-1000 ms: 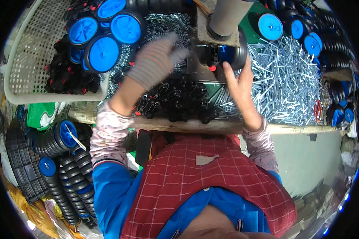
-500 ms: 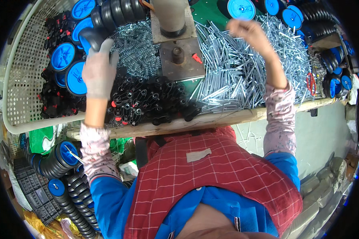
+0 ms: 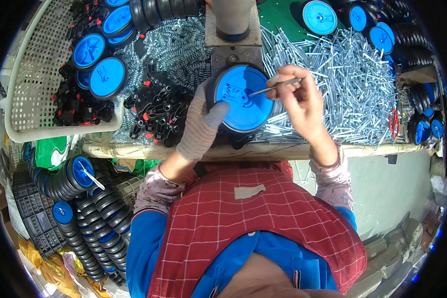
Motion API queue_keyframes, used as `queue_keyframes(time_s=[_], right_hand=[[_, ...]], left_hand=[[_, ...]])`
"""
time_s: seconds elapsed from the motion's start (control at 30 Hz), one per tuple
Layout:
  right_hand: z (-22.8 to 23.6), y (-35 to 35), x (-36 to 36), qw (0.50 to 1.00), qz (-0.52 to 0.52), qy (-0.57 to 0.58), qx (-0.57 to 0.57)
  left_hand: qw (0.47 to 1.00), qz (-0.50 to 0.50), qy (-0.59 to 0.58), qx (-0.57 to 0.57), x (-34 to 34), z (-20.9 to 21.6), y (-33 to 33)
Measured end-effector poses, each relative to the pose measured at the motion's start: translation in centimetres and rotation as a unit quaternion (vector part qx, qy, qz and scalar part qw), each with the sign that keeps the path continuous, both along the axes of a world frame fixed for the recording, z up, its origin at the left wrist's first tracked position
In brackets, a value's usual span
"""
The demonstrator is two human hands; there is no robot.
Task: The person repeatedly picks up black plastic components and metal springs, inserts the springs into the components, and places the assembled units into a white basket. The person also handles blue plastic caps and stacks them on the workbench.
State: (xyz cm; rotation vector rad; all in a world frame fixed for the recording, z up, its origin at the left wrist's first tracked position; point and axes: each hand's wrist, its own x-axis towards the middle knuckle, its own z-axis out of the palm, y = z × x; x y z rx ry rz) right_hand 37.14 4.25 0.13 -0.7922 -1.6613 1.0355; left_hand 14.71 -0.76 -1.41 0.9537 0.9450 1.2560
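A blue wheel (image 3: 251, 116) with a black tyre is in my gloved left hand (image 3: 198, 128), the thumb on its face and the other fingers round the left rim. It faces up in front of the press. Between the thumb and fingers of my bare right hand (image 3: 303, 102) is a thin metal pin (image 3: 273, 88). The pin's far end meets the wheel near its hub; whether it has entered the hole I cannot tell. Part of the metal block (image 3: 233, 53) below the press ram (image 3: 231, 22) is covered by the wheel.
Loose metal pins (image 3: 342, 94) pile up on the right, with red-handled scissors (image 3: 394, 124) at their edge. On the left are springs (image 3: 174, 49), black plastic parts (image 3: 159, 107) and a white perforated basket (image 3: 27, 94) holding wheels. A wooden edge (image 3: 283, 151) fronts the bench.
My left hand has brought a wheel from the basket side to the middle. My right hand has come down and left to it, now with a pin in its fingers.
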Motion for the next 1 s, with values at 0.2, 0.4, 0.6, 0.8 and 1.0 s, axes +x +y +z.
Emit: queue_keyframes(time_s=[0.2, 0.4, 0.6, 0.8, 1.0], right_hand=[[1.4, -0.5, -1.6, 0.973, 0.029, -0.159, 0.165], [3.4, 0.0, -2.5, 0.926, 0.148, -0.314, 0.149], [4.1, -1.0, -2.8, 0.788, 0.125, -0.469, 0.377], [-1.5, -1.1, 1.4, 0.966, -0.065, -0.207, 0.141], [-6.2, -0.4, 2.5, 0.97, -0.218, 0.036, -0.104]], left_hand=[[0.998, -0.02, -0.046, -0.037, -0.8, 0.3, -0.2], [0.991, -0.051, -0.108, -0.068, -2.1, 0.9, -0.7], [0.97, -0.15, -0.164, -0.096, -5.1, 3.4, -1.2], [0.733, -0.043, 0.652, 0.186, -16.8, 3.6, 4.4], [0.645, -0.082, 0.749, -0.129, -20.1, 2.2, 11.4]])
